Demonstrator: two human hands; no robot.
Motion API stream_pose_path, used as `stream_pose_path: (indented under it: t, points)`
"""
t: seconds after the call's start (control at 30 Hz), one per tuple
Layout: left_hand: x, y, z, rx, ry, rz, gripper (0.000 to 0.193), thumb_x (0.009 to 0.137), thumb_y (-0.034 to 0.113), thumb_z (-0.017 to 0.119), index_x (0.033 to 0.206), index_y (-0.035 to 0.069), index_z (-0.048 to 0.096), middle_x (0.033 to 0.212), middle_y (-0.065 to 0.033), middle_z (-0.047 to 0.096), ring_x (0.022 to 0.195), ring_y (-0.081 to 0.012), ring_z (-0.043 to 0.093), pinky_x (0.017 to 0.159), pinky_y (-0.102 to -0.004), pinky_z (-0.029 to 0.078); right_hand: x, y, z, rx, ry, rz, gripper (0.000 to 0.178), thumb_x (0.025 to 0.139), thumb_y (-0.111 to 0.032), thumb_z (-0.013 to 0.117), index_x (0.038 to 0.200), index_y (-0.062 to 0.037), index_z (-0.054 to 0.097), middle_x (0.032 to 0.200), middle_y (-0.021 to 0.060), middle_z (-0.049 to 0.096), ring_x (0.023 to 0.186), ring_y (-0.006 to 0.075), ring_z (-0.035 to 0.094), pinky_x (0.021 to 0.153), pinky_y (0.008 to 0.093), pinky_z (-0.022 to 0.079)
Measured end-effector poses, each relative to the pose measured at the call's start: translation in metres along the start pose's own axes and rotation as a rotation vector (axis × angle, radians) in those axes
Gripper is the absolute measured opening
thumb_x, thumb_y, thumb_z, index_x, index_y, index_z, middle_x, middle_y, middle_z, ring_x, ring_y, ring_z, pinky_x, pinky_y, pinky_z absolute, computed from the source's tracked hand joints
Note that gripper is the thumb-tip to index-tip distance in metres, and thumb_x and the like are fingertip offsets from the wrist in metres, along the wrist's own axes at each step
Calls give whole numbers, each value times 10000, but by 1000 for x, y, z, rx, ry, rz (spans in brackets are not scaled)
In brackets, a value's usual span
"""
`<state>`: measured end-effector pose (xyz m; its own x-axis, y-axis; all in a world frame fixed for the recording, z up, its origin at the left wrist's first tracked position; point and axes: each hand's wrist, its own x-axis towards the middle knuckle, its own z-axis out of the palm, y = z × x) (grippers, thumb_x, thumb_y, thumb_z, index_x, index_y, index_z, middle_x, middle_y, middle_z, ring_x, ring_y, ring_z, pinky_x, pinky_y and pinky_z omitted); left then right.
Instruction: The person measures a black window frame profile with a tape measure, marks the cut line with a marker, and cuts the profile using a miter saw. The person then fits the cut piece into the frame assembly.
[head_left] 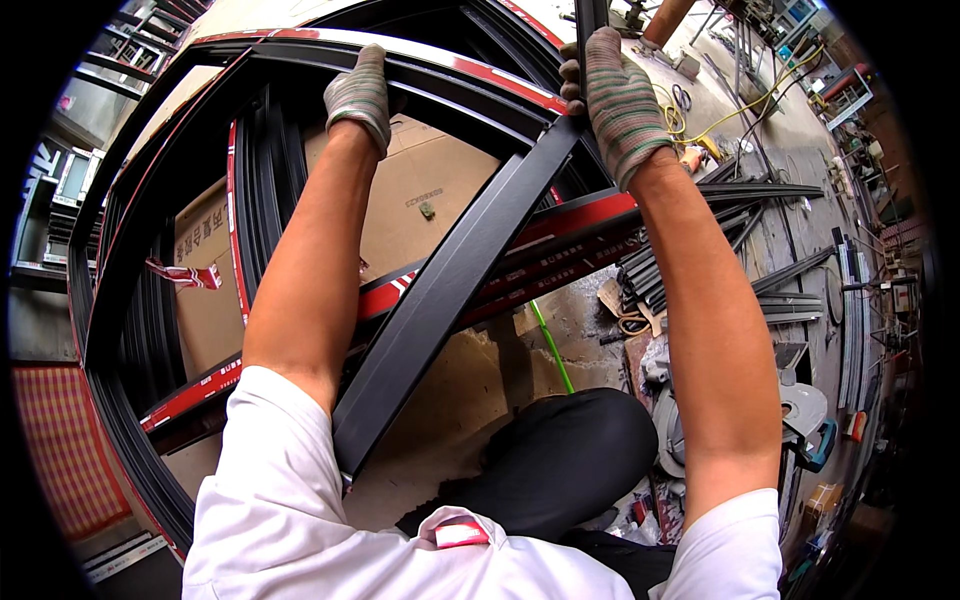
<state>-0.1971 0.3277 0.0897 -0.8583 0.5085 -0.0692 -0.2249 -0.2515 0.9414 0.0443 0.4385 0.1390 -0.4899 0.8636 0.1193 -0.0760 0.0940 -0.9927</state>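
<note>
Both my hands wear pale work gloves with green and grey stripes. My left hand (359, 102) is closed round the long black frame bar (450, 95) at the far side of a stack of black metal frames. White and red protective film runs along that edge. My right hand (622, 105) wraps round a dark upright bar (591, 14), its fingertips showing on the bar's left side. Just below it, a wide black profile (450, 290) slants down toward my lap, over a red-taped crossbar (560, 230). The far ends of the held bars are cut off or hidden.
Brown cardboard (425, 185) lies behind the frames, with a loose red film strip (185, 274) nearby. On the right floor are black offcuts (690, 260), a cutting machine (800, 410), scissors (681, 97) and a yellow cord (750, 110). A checked red cloth (70, 440) is at left.
</note>
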Motion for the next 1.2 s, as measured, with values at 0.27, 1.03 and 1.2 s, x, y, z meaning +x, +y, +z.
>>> stream_pose_path:
  t: [0.27, 1.03, 1.2]
  points:
    - [9, -3, -2, 90, 8, 26, 477, 946, 442, 756, 1114, 3, 672, 943, -87, 704, 754, -187, 694, 630, -336, 610, 1, 3, -5, 61, -41, -29, 638, 1071, -622, 515, 1168, -12, 675, 853, -10, 608, 688, 81, 563, 566, 202, 458]
    - [15, -4, 3, 220, 103, 90, 462, 925, 365, 678, 1035, -81, 730, 900, -140, 754, 791, -227, 666, 802, -392, 535, -13, -5, 5, -5, -69, -70, 587, 1089, -609, 481, 1150, -57, 671, 813, -50, 618, 667, 44, 561, 594, 192, 468]
    - [6, 4, 11, 215, 75, 31, 419, 931, 358, 672, 1009, -51, 713, 826, -99, 704, 682, -197, 623, 681, -377, 530, -11, -5, 1, -9, -60, -44, 590, 1091, -608, 476, 1154, -54, 672, 816, -48, 620, 669, 42, 564, 599, 184, 473]
